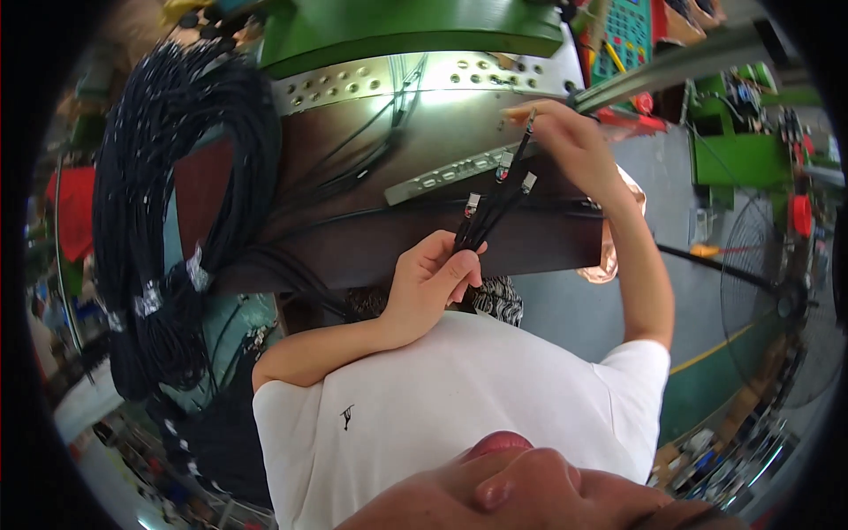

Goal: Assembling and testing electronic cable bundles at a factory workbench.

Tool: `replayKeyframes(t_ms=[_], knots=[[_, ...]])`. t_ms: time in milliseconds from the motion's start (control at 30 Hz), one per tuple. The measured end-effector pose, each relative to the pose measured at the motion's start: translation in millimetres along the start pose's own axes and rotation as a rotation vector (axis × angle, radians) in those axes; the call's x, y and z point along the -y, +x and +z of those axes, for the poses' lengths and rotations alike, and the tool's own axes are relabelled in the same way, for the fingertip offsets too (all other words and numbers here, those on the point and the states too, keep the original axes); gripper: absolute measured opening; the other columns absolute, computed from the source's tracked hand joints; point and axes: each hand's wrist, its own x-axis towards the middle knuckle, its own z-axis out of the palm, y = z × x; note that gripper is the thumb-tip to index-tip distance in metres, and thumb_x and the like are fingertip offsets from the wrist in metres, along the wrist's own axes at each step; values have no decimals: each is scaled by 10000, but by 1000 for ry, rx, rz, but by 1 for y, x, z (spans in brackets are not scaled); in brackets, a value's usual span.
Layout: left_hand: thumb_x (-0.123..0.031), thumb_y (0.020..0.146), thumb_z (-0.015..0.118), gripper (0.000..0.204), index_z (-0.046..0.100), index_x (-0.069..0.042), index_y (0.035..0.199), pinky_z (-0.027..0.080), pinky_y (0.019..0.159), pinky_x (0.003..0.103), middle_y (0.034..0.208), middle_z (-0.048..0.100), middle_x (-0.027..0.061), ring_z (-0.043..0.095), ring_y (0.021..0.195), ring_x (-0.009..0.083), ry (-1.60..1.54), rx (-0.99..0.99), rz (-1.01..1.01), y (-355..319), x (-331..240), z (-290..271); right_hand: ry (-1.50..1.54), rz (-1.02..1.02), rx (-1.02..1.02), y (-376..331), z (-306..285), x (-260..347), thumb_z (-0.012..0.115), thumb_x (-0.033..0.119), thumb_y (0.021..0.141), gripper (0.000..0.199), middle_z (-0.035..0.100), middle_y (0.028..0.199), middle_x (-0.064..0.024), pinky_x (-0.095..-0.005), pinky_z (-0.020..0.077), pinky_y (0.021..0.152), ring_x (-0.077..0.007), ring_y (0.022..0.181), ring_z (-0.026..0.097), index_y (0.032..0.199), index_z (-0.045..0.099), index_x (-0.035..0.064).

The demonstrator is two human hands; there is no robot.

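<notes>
My left hand [431, 281] is closed around a small bunch of black cables [477, 225], held upright in front of my chest. Several cable ends fan out above the fingers, each with a metal connector [473, 205]; the longest reaches up to my right hand. My right hand [574, 146] is raised at the upper right, its fingers bent toward that longest cable end [530, 124]. Blur smears these fingers, so whether they grip the cable is unclear. Behind the connectors, a metal strip with holes [424, 183] lies slantwise on the brown table [353, 238].
A thick coil of black cables [132, 177] lies at the left. Loose cables [353, 168] cross the table from it. A green machine [406, 31] stands at the far edge above a perforated panel [353, 86]. A fan [786, 300] stands at the right.
</notes>
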Motion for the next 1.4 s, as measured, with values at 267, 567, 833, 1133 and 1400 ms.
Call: replayKeyframes(t_ms=[267, 567, 833, 1133, 1400], knots=[[-207, 961, 514, 208, 560, -30, 1059, 311, 465, 177, 701, 567, 15, 414, 525, 33, 23, -98, 73, 7, 6, -10, 609, 335, -173, -45, 93, 44, 617, 117, 873, 125, 623, 827, 6, -227, 416, 627, -71, 714, 532, 839, 635, -1], [-309, 995, 431, 340, 565, -10, 1085, 279, 402, 193, 525, 453, -5, 339, 407, 49, -154, -142, -28, 3, -6, -30, -656, -303, -87, -5, 69, -1, 714, 192, 737, 269, 565, 959, -40, -367, 408, 801, -254, 909, 533, 971, 629, 92], [-276, 990, 446, 275, 565, -30, 1008, 321, 438, 199, 652, 507, 21, 404, 502, 63, -250, -152, -39, 2, -4, -28, -701, -513, -372, -14, 84, 11, 739, 122, 704, 357, 558, 924, -58, -381, 438, 762, -255, 845, 537, 1040, 622, 90], [-308, 987, 417, 269, 484, -51, 951, 251, 430, 198, 640, 395, -11, 308, 508, 50, -219, -25, -98, 2, -2, -27, -537, -502, -279, 1, 92, 35, 737, 98, 681, 340, 605, 889, -39, -379, 450, 741, -244, 813, 566, 994, 604, 84], [-347, 1016, 346, 346, 486, -37, 953, 252, 425, 202, 604, 364, -29, 297, 479, 40, -223, 2, -120, -1, -10, -31, -713, -562, -359, 25, 91, 26, 687, -20, 721, 289, 614, 864, -90, -355, 482, 679, -287, 767, 586, 977, 573, 51]])
